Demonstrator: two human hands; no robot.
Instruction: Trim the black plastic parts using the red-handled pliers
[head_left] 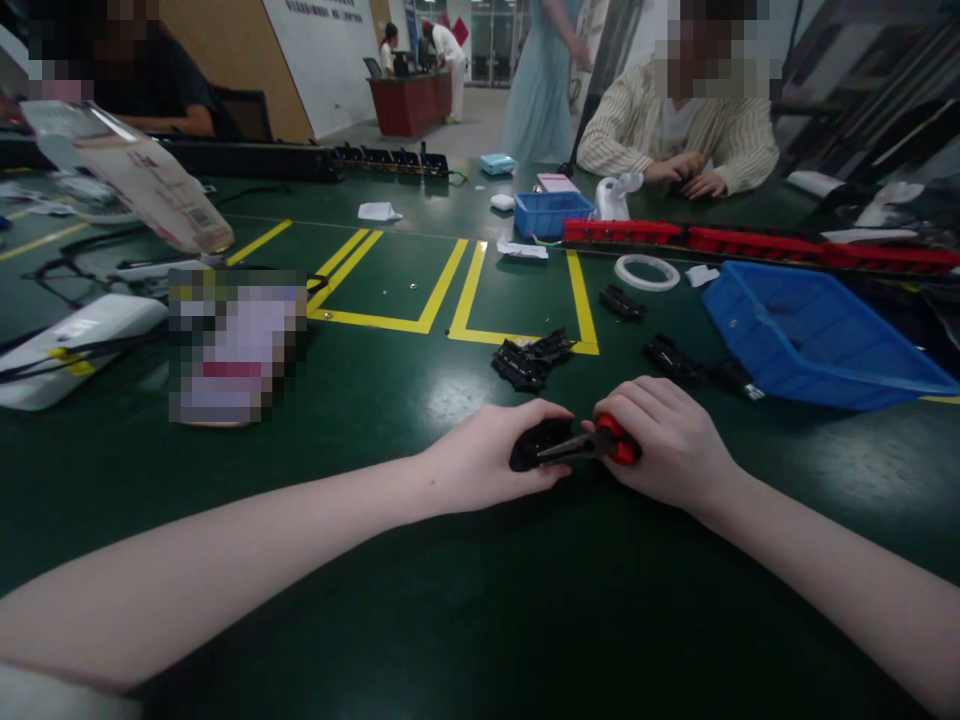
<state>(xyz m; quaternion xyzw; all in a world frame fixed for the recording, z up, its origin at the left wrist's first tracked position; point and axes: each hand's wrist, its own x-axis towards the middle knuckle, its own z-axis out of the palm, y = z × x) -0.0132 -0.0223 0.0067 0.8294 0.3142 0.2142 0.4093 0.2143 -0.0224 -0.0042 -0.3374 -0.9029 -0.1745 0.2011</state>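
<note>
My left hand (pixel 487 455) is closed around a small black plastic part (pixel 541 442), holding it just above the green table. In my right hand (pixel 664 440) is a pair of needle-nose pliers (pixel 592 442) with red handles. The pliers' long jaws point left and reach the black part; whether they grip it I cannot tell. Beyond my hands lie similar black plastic parts (pixel 529 360), two of them overlapping by a yellow tape corner. Another black part (pixel 671 357) lies past my right hand, near the blue bin.
A blue bin (pixel 810 340) stands tilted at the right, with a roll of white tape (pixel 646 272) beside it. A phone (pixel 240 350), a white device with cables (pixel 82 350) and a bottle (pixel 150 180) occupy the left. Across the table sits a person in a striped shirt (pixel 679 140).
</note>
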